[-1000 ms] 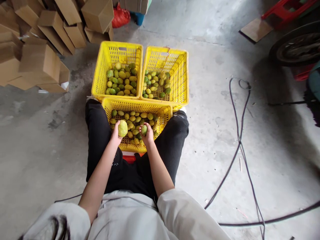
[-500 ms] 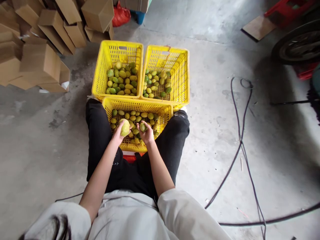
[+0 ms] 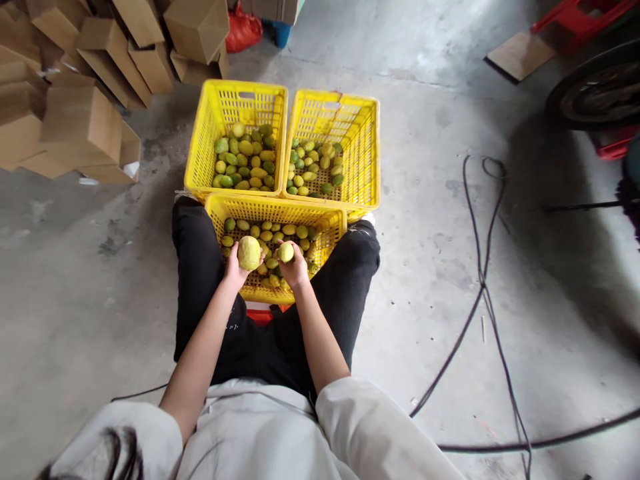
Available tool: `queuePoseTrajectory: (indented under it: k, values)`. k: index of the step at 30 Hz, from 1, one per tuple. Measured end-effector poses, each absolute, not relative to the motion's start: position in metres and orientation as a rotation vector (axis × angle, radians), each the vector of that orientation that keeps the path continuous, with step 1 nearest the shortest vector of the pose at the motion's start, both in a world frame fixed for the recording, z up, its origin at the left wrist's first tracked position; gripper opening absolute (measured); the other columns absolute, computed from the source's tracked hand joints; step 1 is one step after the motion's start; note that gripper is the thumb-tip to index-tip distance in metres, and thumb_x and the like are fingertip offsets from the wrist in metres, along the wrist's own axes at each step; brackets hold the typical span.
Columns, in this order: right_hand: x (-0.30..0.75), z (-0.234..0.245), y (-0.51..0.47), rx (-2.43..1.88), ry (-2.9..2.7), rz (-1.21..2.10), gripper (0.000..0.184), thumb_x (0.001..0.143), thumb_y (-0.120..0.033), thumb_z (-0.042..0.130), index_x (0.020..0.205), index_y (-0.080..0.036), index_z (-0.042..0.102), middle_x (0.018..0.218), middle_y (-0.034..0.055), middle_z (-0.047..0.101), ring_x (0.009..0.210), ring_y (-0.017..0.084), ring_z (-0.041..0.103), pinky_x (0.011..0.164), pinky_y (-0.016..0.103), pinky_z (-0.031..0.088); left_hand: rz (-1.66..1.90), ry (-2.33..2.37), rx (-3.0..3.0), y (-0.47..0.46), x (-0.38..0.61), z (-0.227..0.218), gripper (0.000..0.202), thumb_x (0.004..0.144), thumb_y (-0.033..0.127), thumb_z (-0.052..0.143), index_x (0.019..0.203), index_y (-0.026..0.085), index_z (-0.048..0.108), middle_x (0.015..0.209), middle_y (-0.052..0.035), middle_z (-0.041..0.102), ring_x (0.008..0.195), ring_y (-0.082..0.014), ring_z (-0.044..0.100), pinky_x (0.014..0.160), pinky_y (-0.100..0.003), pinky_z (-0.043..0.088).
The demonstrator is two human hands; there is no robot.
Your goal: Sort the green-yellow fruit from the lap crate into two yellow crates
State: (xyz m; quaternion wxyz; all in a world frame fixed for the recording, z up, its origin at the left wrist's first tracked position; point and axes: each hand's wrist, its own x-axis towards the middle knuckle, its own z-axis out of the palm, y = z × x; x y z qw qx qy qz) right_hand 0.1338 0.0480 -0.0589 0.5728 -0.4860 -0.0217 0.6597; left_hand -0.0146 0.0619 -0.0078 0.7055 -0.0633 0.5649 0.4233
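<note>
I sit with a yellow plastic crate (image 3: 330,220) between my knees, partly filled with several yellow-green fruits. My left hand (image 3: 234,270) is closed round a large yellow-green fruit (image 3: 249,253) held just above this crate. My right hand (image 3: 296,272) grips a smaller yellow-green fruit (image 3: 285,252) close beside it. Beyond stand two more yellow crates: the far left crate (image 3: 200,147) holds bigger fruits, the far right crate (image 3: 367,153) holds smaller ones.
A pile of cardboard boxes (image 3: 75,87) fills the upper left. Black cables (image 3: 480,280) trail over the concrete floor on the right. A wheel (image 3: 595,93) and a red frame (image 3: 575,20) stand at the upper right. A red bag (image 3: 243,30) lies behind the crates.
Both hands lifted their fruits slightly and turned them; the left fruit moved a little right, so the two fruits now sit closer together above the near crate.
</note>
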Motion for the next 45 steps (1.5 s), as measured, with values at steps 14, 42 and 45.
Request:
queuePoseTrajectory:
  k: [14, 42, 45]
  values:
    - [0.135, -0.050, 0.048, -1.013, 0.112, 1.657, 0.014, 0.090, -0.035, 0.071, 0.093, -0.024, 0.063, 0.079, -0.0020, 0.068, 0.082, 0.015, 0.073, 0.077, 0.025, 0.060, 0.966, 1.173, 0.051, 0.055, -0.012, -0.013, 0.029, 0.081, 0.023, 0.084, 0.103, 0.017, 0.067, 0.095, -0.0087, 0.076, 0.080, -0.0216, 0.076, 0.073, -0.033, 0.063]
    - [0.133, -0.044, 0.044, -1.252, -0.058, 1.591, 0.025, 0.080, -0.037, 0.075, 0.095, -0.023, 0.061, 0.076, -0.0045, 0.063, 0.063, 0.011, 0.063, 0.057, 0.022, 0.052, 0.924, 1.299, -0.084, 0.061, -0.013, -0.014, 0.033, 0.104, 0.039, 0.046, 0.102, 0.015, 0.069, 0.076, -0.0069, 0.072, 0.074, -0.0201, 0.076, 0.066, -0.027, 0.062]
    - [0.127, -0.046, 0.045, -1.198, -0.036, 1.600, 0.027, 0.088, -0.048, 0.065, 0.098, -0.024, 0.060, 0.074, -0.0021, 0.065, 0.072, 0.017, 0.069, 0.061, 0.026, 0.055, 0.895, 1.288, -0.095, 0.061, -0.013, -0.014, 0.042, 0.106, 0.041, 0.039, 0.105, 0.013, 0.070, 0.075, -0.0086, 0.073, 0.076, -0.0220, 0.077, 0.067, -0.029, 0.063]
